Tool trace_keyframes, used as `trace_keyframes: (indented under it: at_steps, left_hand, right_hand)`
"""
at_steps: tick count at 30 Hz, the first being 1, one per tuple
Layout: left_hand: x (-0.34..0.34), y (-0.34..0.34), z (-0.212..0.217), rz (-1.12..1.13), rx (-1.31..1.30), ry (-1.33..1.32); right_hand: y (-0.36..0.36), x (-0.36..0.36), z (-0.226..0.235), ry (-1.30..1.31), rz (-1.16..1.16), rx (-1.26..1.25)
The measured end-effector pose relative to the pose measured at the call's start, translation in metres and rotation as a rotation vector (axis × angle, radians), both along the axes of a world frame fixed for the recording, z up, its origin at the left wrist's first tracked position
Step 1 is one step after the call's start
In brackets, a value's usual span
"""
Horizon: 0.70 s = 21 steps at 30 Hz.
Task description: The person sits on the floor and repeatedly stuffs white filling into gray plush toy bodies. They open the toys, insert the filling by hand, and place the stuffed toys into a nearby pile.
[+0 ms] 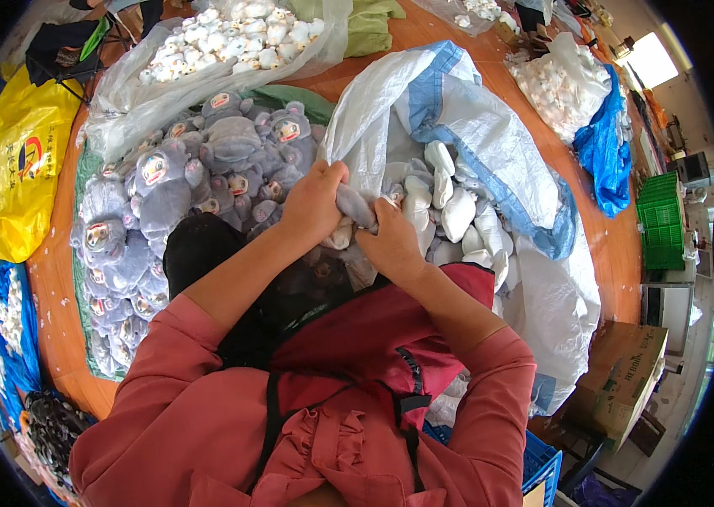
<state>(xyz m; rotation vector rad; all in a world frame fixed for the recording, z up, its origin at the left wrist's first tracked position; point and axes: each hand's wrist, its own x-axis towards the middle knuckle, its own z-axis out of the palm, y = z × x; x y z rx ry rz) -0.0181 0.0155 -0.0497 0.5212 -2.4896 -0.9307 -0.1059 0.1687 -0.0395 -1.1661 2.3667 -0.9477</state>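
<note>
Hands (314, 203): 2, holding 1 grey plush piece (354, 205) | blue-trimmed sack (500, 139): 1 | yellow bag (15, 190): 1

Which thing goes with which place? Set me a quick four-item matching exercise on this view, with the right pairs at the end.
1. grey plush piece
2. yellow bag
3. cardboard box
4. grey toys

A. lower right of the picture
B. between left hand and right hand
C. heaped left of the white sack
D. upper left of the picture

Pairs: 1-B, 2-D, 3-A, 4-C
</note>
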Motion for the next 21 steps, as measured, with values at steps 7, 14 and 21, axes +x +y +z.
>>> trace_keyframes:
  at_steps: [7, 14, 21]
  left_hand:
    - [-0.013, -0.005, -0.008, 0.137, -0.137, 0.093]
    - [-0.008, -0.007, 0.011, -0.114, 0.353, -0.269]
    - [0.003, 0.01, 0.028, -0.192, 0.281, -0.02]
  right_hand:
    - [-0.011, 0.004, 0.014, -0.049, -0.061, 0.009]
    - [-0.003, -0.015, 0.012, 0.135, -0.184, -0.124]
    - [-0.012, -0.026, 0.015, 0.045, -0.272, -0.103]
